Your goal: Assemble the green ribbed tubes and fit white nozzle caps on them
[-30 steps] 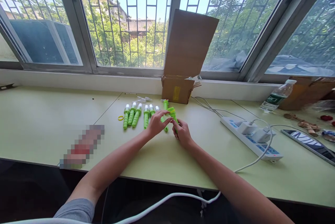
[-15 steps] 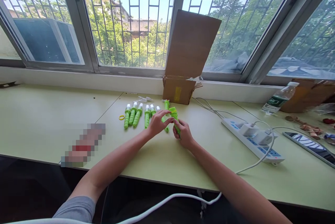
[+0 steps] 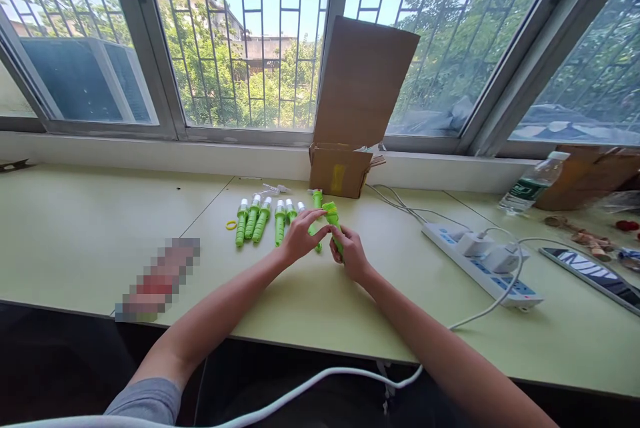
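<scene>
My right hand (image 3: 351,255) is wrapped round the ribbed handle of a green flashlight-shaped piece (image 3: 331,213), its wider head pointing up and away from me. From the left, my left hand (image 3: 301,236) reaches the head, with thumb and fingers pinched at its side. Beyond my left hand lie several similar green pieces with clear and white tips, among them one at the left end (image 3: 241,223). Another green piece (image 3: 317,199) lies behind the held one, partly covered by my left hand. A small yellow ring (image 3: 231,225) rests left of the row.
An open cardboard box (image 3: 336,171) stands against the window sill, small clear plastic parts (image 3: 275,189) to its left. On the right are a power strip (image 3: 480,268) with plugs and cables, a water bottle (image 3: 533,185) and a phone (image 3: 595,278). A blurred patch (image 3: 157,281) covers something at left.
Both hands keep their hold on the green piece, almost in the same place. The whole view has shifted very slightly.
</scene>
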Demonstrator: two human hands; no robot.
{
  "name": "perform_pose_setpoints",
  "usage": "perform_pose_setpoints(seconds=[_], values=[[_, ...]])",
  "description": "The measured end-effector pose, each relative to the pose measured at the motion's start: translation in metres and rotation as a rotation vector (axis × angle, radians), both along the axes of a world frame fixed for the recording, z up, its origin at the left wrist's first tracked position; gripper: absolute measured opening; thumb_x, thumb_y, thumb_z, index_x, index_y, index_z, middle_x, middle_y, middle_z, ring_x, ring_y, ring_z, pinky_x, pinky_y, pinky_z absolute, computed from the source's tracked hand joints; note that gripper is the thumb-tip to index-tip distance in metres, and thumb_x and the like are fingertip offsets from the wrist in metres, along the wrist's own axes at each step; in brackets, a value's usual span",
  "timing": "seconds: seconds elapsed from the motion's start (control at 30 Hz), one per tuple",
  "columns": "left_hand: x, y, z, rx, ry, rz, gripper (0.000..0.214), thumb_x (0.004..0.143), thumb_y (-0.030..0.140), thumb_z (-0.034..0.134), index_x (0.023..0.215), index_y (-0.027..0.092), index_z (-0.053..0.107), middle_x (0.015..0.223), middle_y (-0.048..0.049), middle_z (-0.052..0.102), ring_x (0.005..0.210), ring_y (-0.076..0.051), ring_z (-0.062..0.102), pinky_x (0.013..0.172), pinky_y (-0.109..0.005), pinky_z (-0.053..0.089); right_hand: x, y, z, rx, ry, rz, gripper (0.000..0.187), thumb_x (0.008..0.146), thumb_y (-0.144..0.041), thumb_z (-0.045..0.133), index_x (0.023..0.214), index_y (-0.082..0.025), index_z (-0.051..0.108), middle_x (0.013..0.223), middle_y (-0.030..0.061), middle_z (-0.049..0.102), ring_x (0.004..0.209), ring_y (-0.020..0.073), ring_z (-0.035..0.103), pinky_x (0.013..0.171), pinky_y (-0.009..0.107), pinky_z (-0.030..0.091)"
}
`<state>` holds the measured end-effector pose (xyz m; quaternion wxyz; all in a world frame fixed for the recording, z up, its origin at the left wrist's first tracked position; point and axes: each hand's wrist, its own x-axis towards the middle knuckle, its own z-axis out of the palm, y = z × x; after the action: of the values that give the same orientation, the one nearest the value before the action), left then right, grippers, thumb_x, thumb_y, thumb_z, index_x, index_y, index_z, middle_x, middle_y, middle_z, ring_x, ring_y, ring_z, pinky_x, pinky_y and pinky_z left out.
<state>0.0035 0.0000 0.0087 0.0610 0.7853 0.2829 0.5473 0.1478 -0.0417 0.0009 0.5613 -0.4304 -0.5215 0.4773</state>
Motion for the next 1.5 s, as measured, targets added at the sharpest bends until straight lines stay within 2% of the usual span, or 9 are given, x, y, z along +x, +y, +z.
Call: perform_pose_setpoints(seconds=[0.23,0.47,0.77,1.2,1.5], values=[[0.0,-0.001,0.0,-0.042,-0.001,-0.001,0.029,0.081,0.031,0.062,0.109,0.023,0.059,0.106,-0.0063,0.065,0.098,-0.019,0.061,0.085,-0.036,0.051,-0.002,0.0,-0.002,0.042,-0.07,-0.024,0.035,0.077,-0.054,0.057,0.071,-0.021,0.048,0.048,-0.0067,0.043,0.033,0.0069,0.033,0.031,0.022,0.023],[0.003,0.006,-0.008,-0.107,-0.029,0.052,0.03,0.079,0.036,0.064,0.103,0.019,0.059,0.095,-0.0064,0.066,0.088,-0.019,0.064,0.077,-0.035,0.053,-0.001,0.0,-0.005,0.076,-0.167,-0.1,0.036,0.077,-0.054,0.056,0.068,-0.02,0.048,0.045,-0.0062,0.043,0.034,0.0079,0.034,0.033,0.022,0.025],[0.003,0.001,-0.009,-0.082,-0.051,-0.029,0.032,0.082,0.034,0.06,0.111,0.02,0.054,0.103,-0.0072,0.064,0.095,-0.019,0.062,0.084,-0.036,0.051,-0.003,0.0,-0.001,0.068,-0.098,-0.047,0.038,0.077,-0.055,0.057,0.068,-0.021,0.044,0.047,-0.007,0.042,0.033,0.0069,0.033,0.031,0.021,0.024],[0.003,-0.002,-0.007,-0.083,-0.072,-0.051,0.034,0.081,0.033,0.061,0.112,0.021,0.053,0.103,-0.0068,0.065,0.092,-0.019,0.063,0.081,-0.035,0.052,-0.002,0.003,-0.005,0.138,-0.184,-0.084,0.035,0.08,-0.053,0.056,0.071,-0.02,0.049,0.047,-0.0059,0.044,0.035,0.0071,0.036,0.034,0.021,0.027],[0.005,-0.003,-0.006,-0.143,-0.089,-0.057,0.031,0.082,0.034,0.061,0.109,0.019,0.056,0.1,-0.0068,0.067,0.089,-0.017,0.065,0.08,-0.034,0.053,0.0,0.0,-0.003,0.068,-0.087,-0.038,0.035,0.078,-0.053,0.059,0.07,-0.02,0.049,0.047,-0.0064,0.043,0.033,0.0065,0.033,0.031,0.021,0.024]])
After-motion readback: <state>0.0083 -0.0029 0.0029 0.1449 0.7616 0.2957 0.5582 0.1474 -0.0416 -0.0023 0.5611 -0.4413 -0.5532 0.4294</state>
